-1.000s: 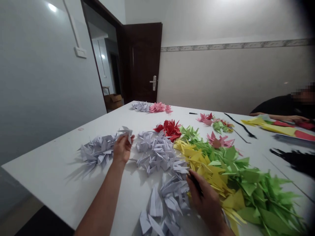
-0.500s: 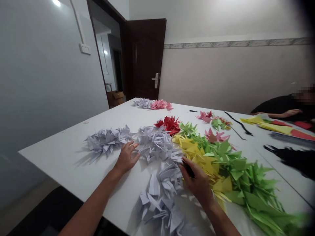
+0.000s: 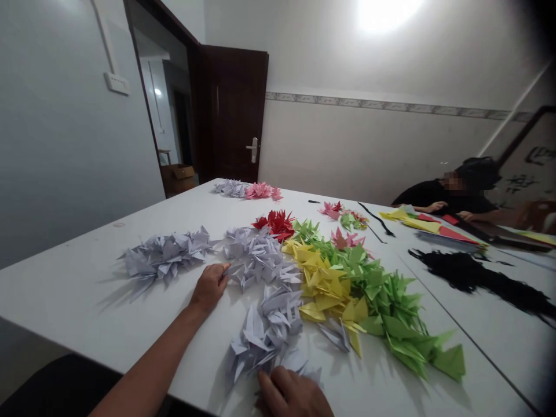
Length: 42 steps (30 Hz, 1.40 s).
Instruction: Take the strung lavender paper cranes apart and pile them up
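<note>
Pale lavender-white folded paper cranes (image 3: 271,315) form a curved pile in the middle of the table. My left hand (image 3: 211,286) rests at the left edge of this pile, fingers curled together; whatever is at the fingertips is hidden. At the near end of the same pile is my right hand (image 3: 295,394), closed, its fingertips touching the pale cranes and partly hidden. A second pale bunch (image 3: 167,255) lies left of my left hand. Yellow cranes (image 3: 324,278), green cranes (image 3: 382,301) and red cranes (image 3: 278,225) adjoin the central pile. One loose pale crane (image 3: 336,336) lies by the yellow ones.
Pink cranes (image 3: 259,190) sit at the far table edge. Black strings (image 3: 473,275) and coloured paper sheets (image 3: 434,226) lie to the right, where another person (image 3: 425,194) sits. A thin black cord (image 3: 376,219) lies further back. Behind the table stands an open door (image 3: 234,110).
My right hand has moved from the yellow cranes to the near end of the pale pile. My left hand's fingers have curled in. The view has swung right.
</note>
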Available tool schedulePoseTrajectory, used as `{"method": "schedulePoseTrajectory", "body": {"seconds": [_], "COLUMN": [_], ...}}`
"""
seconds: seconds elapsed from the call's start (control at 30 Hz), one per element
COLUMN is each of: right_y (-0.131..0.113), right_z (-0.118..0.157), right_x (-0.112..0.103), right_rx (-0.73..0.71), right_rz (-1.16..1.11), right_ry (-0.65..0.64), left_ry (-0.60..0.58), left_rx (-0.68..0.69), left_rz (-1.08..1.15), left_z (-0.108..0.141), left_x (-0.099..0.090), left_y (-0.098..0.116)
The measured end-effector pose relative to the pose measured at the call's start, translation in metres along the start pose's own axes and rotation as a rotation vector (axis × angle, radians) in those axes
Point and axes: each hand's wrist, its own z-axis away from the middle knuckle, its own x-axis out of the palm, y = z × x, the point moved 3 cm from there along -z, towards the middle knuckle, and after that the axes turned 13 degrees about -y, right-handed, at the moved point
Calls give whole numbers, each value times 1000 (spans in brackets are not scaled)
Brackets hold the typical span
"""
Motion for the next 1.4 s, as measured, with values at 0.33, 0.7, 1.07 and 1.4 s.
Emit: {"method": "schedulePoseTrajectory", "body": {"seconds": [0.33,0.7,1.07,1.4], "right_y": [47,105,123,129], "right_z": [-21,-26,-56,-56], "right_x": [5,-27,-16,27], "right_rx": [192,590,630,721], "right_rz": [-152,-822,-1041,-1337], "right_ry": [-112,205,366,293], "left_ry": [346,284,63,-110], "left_rx": [-152,6,197,148], "left_rz": [488,953,1114,1038], "left_z": [21,-10,-53,-37], "left_x": [-23,1,36,62], "left_y": [30,114,122,104]}}
